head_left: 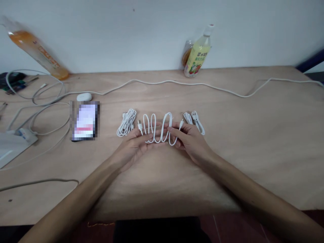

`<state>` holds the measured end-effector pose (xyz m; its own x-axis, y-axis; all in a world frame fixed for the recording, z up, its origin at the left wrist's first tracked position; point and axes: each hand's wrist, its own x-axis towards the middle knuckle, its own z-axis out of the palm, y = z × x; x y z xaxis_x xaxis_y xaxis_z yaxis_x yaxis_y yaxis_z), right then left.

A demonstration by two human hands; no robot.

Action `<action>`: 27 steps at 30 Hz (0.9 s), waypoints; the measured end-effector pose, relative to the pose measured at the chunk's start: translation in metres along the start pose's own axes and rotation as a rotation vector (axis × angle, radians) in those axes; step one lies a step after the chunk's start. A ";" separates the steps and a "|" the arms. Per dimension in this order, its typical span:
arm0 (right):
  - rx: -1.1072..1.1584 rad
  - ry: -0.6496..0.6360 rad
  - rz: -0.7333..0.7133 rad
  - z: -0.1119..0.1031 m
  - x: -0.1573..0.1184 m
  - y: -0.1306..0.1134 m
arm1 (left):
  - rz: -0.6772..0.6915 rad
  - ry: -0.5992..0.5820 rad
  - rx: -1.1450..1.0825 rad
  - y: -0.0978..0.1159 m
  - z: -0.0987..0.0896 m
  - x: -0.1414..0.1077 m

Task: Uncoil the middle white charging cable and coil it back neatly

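Note:
A white USB cable [162, 135], wound in loose, spread-out coils, is held between my two hands above the table. My left hand [136, 141] supports the coils from the left, its thumb laid over them and its fingers underneath. A USB plug stands up beside that thumb. On the other side my right hand [188, 136] pinches the coils between thumb and fingers, with the smaller plug sticking up near its fingertips. Behind my left hand lies a bundled white cable [127, 122]. More bundled white cable [198, 123] lies just behind my right hand, partly hidden by it.
Left of my hands a phone [85, 121] lies on the wooden table [253, 135], near a white earbud case [84, 97]. A long white cord [207, 84] crosses the back. Against the wall lean an orange drink bottle [40, 55] and a yellow-green drink bottle [198, 54].

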<state>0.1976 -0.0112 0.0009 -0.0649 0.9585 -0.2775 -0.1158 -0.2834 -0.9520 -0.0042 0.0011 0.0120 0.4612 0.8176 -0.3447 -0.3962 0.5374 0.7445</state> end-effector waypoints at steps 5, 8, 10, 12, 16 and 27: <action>0.067 -0.005 0.053 0.001 0.000 -0.001 | 0.012 0.009 0.006 0.000 0.001 0.000; 0.109 -0.017 0.072 0.002 -0.001 -0.002 | 0.015 0.004 0.012 0.001 0.001 -0.001; 0.126 -0.022 0.074 0.002 -0.001 -0.002 | 0.013 0.010 0.017 0.002 0.002 -0.001; 0.130 -0.020 0.070 0.001 -0.001 -0.002 | 0.010 0.017 0.020 0.004 0.003 -0.002; 0.141 0.012 0.067 0.001 0.001 -0.001 | 0.035 0.013 0.003 0.005 0.005 -0.001; 0.237 0.037 0.063 0.000 0.003 -0.003 | 0.034 0.056 -0.016 0.009 0.009 -0.003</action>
<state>0.1972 -0.0074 0.0025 -0.0436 0.9378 -0.3444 -0.3418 -0.3379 -0.8769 -0.0026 0.0013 0.0248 0.4024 0.8456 -0.3508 -0.4239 0.5117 0.7473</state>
